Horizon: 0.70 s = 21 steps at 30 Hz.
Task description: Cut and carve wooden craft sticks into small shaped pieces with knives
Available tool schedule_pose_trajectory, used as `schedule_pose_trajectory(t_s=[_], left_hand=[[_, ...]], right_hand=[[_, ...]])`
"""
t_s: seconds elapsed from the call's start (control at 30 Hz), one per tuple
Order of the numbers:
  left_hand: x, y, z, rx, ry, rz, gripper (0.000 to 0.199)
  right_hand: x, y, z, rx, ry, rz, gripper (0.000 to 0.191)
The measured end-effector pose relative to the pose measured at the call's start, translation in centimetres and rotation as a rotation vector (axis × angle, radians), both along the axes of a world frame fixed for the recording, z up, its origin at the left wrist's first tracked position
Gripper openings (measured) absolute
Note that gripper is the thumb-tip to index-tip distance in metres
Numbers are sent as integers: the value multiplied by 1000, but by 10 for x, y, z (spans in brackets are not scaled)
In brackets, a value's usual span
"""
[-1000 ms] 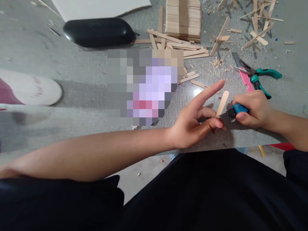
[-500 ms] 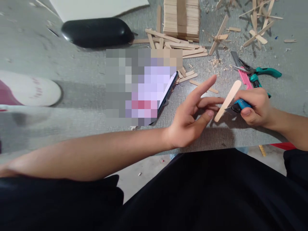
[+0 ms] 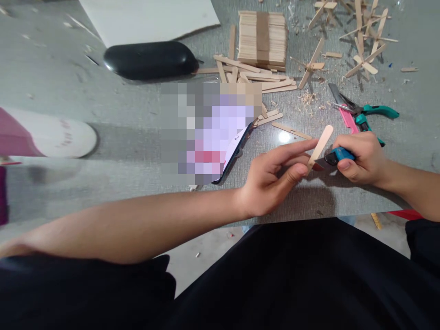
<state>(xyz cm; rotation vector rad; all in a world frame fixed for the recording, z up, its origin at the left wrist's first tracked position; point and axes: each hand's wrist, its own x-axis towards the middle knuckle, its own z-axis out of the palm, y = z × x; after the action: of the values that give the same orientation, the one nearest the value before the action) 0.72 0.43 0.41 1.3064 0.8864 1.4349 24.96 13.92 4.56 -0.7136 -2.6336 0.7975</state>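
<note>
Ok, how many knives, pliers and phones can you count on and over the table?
Knives: 2, a blue utility knife and a pink utility knife
Pliers: 1, teal-handled pliers
Phones: 1, a partly blurred phone
Total: 4

Craft workspace: knife point(image 3: 343, 154), pliers point(image 3: 381, 111), shavings point(image 3: 307, 97)

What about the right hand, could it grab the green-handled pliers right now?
Probably not without letting go first: the right hand is wrapped around the blue knife. The pliers lie close by, one handle sticking out clear.

obstacle beyond right hand point(image 3: 364, 153): pliers point(image 3: 381, 111)
</note>
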Motion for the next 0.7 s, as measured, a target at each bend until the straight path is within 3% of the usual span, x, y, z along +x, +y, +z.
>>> schedule_pose_trajectory(t_s=[0.13,0.33,0.7], left_hand=[[2,-1,4,-79,-52,-34,44],[4,-2,12,-142,-136,-41,25],[3,1,18,-322,-90,-60,51]], right_hand=[[3,-1,-5,11,-27,-13,74],[2,-2,-5,23,-63,-13,80],[-1,-3,5,-17,-223,-1,80]])
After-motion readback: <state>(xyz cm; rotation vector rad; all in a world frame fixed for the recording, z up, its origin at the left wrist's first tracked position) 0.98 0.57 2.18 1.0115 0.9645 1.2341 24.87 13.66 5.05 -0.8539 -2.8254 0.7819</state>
